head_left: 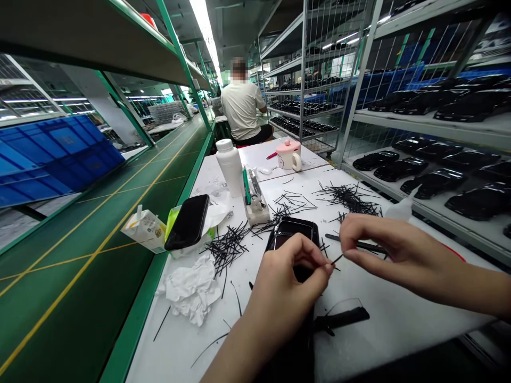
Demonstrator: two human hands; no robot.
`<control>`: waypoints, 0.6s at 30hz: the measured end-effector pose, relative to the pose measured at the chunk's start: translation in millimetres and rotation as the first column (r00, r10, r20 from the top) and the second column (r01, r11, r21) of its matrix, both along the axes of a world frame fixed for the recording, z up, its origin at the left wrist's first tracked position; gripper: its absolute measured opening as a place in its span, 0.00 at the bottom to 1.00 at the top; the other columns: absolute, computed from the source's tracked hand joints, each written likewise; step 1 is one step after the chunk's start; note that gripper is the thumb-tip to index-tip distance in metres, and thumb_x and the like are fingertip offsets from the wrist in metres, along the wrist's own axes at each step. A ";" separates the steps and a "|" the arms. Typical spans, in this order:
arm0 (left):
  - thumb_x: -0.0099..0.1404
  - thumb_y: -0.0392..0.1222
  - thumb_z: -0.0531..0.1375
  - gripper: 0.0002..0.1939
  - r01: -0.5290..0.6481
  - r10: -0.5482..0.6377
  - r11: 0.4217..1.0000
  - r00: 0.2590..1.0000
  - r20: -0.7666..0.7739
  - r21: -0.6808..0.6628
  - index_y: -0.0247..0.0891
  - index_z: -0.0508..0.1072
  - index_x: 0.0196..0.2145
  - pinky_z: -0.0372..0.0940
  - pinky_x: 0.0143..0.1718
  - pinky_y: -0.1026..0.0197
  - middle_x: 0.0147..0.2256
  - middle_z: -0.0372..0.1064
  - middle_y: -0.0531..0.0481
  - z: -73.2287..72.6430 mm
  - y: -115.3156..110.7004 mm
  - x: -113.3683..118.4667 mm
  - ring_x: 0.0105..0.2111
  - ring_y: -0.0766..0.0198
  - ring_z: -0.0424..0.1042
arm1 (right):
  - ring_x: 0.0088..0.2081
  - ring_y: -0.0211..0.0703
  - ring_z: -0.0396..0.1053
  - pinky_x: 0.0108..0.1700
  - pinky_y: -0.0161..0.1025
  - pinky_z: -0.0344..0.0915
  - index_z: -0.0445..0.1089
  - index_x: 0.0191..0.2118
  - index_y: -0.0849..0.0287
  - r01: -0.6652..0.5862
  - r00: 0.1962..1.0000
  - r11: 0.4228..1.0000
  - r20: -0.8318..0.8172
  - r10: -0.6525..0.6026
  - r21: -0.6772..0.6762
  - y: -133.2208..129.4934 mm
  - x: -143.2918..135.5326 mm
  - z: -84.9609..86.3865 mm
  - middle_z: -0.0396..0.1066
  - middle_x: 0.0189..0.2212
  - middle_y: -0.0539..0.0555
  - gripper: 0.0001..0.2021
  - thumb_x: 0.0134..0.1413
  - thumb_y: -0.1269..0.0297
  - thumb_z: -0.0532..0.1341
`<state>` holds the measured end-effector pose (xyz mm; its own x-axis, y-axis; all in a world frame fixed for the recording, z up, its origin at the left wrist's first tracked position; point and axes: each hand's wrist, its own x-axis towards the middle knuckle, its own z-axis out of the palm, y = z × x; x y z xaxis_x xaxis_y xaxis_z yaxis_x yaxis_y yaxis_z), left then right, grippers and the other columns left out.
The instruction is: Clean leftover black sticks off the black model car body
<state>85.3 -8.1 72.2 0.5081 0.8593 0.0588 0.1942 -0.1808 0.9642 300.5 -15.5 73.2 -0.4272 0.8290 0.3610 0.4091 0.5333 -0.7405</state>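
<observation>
My left hand [285,282] is closed in a pinch above a glossy black model car [298,226] lying on the white table [399,335]. Between its fingertips is one end of a thin black strip [337,260]. The other end runs into the pinched fingers of my right hand [383,252], a short way to the right. My left hand and forearm hide much of the car. Just behind my right fingers lies a slim dark tool [333,236], partly covered. A black piece with a flat blade-like end [347,318] rests right of the car.
Loose black strips [227,247] lie in piles, another pile [351,198] further right. Around them are crumpled tissue [191,287], a phone [187,221], a drink carton [146,230], a white bottle [230,167] and a lidded mug [288,157]. A green conveyor [120,229] runs left; car-filled racks [419,125] stand right. A person [241,109] sits ahead.
</observation>
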 end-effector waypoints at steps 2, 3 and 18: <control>0.63 0.31 0.59 0.06 0.026 -0.015 0.997 0.990 -0.140 0.077 0.41 0.67 0.31 0.66 0.42 0.60 0.35 0.75 0.54 1.3 1.3 -1.4 0.38 0.63 0.74 | 0.31 0.38 0.65 0.33 0.33 0.64 0.66 0.32 0.53 0.052 0.998 0.999 -0.035 -0.052 -0.007 -1.0 1.8 5.1 0.66 0.29 0.49 0.08 0.64 0.61 0.59; 0.62 0.30 0.58 0.07 0.045 -0.018 0.992 0.975 -0.220 0.116 0.41 0.67 0.31 0.65 0.44 0.59 0.36 0.75 0.54 2.2 1.7 -2.4 0.40 0.61 0.73 | 0.31 0.39 0.65 0.33 0.33 0.64 0.66 0.32 0.53 0.065 0.996 0.998 -0.052 -0.066 -0.013 -1.6 2.5 7.1 0.65 0.28 0.49 0.09 0.64 0.60 0.59; 0.60 0.27 0.56 0.09 0.119 0.029 0.948 0.891 -0.452 0.294 0.41 0.66 0.34 0.62 0.48 0.55 0.37 0.70 0.51 -0.2 5.9 -4.7 0.43 0.57 0.68 | 0.28 0.40 0.66 0.31 0.33 0.67 0.69 0.29 0.52 0.010 0.987 0.992 -0.155 -0.029 -0.125 -5.3 3.4 7.7 0.66 0.26 0.50 0.10 0.61 0.57 0.62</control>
<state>80.6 -2.2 72.0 0.5807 0.8109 0.0721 0.5734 -0.4703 0.6708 303.9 -20.8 80.9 -0.3568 0.8788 0.3167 0.2927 0.4271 -0.8555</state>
